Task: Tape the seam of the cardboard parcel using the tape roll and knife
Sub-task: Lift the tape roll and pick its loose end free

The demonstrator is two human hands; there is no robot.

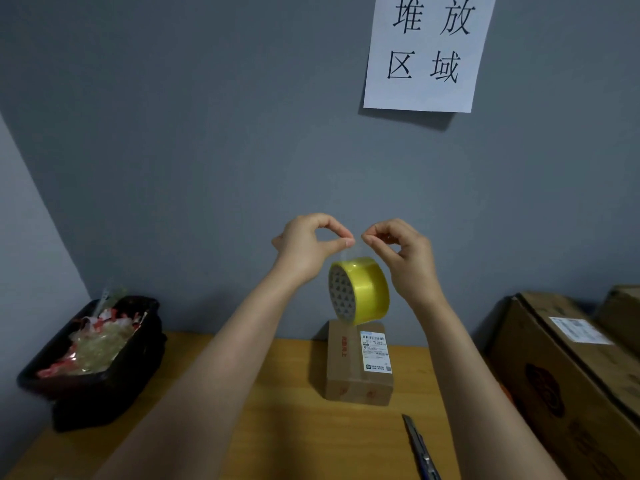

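Knife (420, 448): handle end cut off by bottom edge, can't tell if the blade is out. Parcel (358, 363): top far edge hidden behind the tape roll (360, 291); label print too small to read. Pulled tape strip is clear and nearly invisible between my fingers (348, 241), so its edges can't be traced. Big cartons (568, 368) cut off at right edge; their label is blurred. Black tray (100, 362): contents a tangle, individual scraps can't be told apart. Both my forearms run out the bottom edge. Wall sign (427, 51) clipped at top.
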